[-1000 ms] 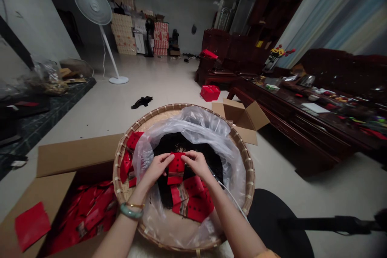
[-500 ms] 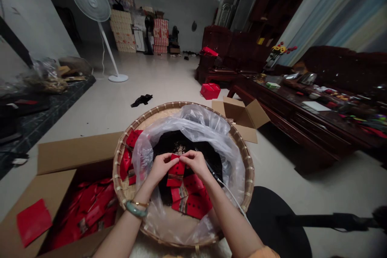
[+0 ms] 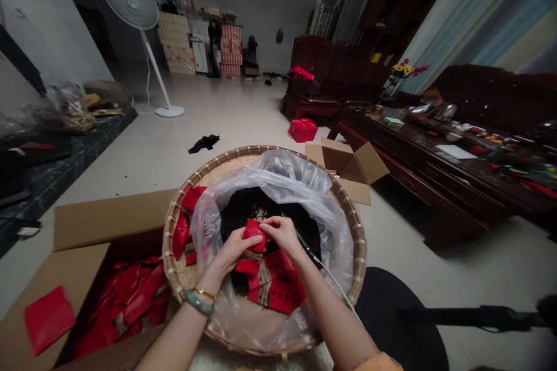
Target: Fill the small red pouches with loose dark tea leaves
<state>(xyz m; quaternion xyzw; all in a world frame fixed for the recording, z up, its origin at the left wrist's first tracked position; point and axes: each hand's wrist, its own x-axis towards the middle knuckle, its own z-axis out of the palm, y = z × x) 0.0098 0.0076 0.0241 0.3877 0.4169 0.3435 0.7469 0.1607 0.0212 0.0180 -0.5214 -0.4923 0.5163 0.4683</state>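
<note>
My left hand (image 3: 239, 246) is closed on a small red packet (image 3: 253, 228), its thumb lying across the front. At the packet's upper right corner my right hand (image 3: 278, 233) pinches the edge. Both hands are over a clear plastic bag (image 3: 206, 226) spread open in a round woven bamboo basket (image 3: 361, 249). Dark loose material (image 3: 237, 206), perhaps tea leaves, fills part of the bag. Several more red packets (image 3: 281, 295) lie below my hands. A pen-like tool (image 3: 304, 243) with a white cable rests to the right of my right hand.
On the left stands an open carton (image 3: 117, 208) full of red packets, with a red piece (image 3: 49, 319) on its flap. Another open carton (image 3: 348, 171) sits beyond the basket, beside a dark wooden table (image 3: 409, 179). A black round base (image 3: 400, 319) stands at right.
My left thumb has slid down from the packet's top edge onto its front, and the packet has tilted. My right hand stays at the top edge.
</note>
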